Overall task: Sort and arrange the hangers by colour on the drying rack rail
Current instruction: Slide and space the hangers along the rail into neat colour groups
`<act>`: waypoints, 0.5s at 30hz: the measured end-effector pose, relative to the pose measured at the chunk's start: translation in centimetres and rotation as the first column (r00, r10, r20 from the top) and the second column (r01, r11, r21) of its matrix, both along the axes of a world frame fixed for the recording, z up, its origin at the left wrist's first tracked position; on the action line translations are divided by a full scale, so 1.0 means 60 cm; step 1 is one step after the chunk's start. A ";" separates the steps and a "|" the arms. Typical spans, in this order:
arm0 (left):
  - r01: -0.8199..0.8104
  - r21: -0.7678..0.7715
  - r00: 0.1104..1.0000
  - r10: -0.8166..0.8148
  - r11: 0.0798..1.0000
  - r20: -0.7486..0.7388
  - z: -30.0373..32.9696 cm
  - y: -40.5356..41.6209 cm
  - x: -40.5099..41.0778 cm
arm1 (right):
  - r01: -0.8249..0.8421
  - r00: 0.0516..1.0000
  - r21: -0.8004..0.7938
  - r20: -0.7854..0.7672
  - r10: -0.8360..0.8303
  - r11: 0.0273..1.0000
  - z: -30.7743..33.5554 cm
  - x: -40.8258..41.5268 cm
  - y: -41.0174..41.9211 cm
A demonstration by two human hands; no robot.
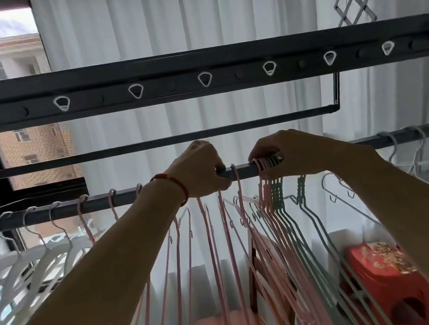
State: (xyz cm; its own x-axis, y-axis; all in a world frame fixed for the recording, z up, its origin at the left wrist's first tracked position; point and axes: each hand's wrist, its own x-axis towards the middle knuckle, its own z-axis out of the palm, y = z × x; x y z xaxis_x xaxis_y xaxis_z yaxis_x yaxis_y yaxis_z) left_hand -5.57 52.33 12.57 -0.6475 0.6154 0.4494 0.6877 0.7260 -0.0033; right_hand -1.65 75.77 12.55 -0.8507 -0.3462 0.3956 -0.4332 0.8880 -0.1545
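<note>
My right hand (291,152) pinches bunched pink and green hangers (266,166) on the rail (46,214); my left hand (203,170) grips the rail just left of them.

I can read no text, label, brand or number anywhere here. The red box (381,259) low on my right carries a pale gold pattern on its top, but it is too blurred for me to tell whether any of it is lettering.
</note>
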 end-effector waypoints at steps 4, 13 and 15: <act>0.002 -0.005 1.000 -0.002 1.000 -0.001 -0.001 -0.003 0.003 | 0.001 1.000 0.004 -0.017 -0.001 1.000 -0.001 0.005 -0.003; -0.004 -0.051 0.999 0.006 0.999 0.038 0.008 -0.001 0.008 | 0.024 1.000 0.013 0.008 -0.024 1.000 -0.003 0.027 -0.001; -0.051 -0.132 0.998 0.057 0.990 0.041 0.013 0.003 0.013 | 0.003 1.000 0.009 -0.013 -0.003 1.000 -0.004 0.021 0.004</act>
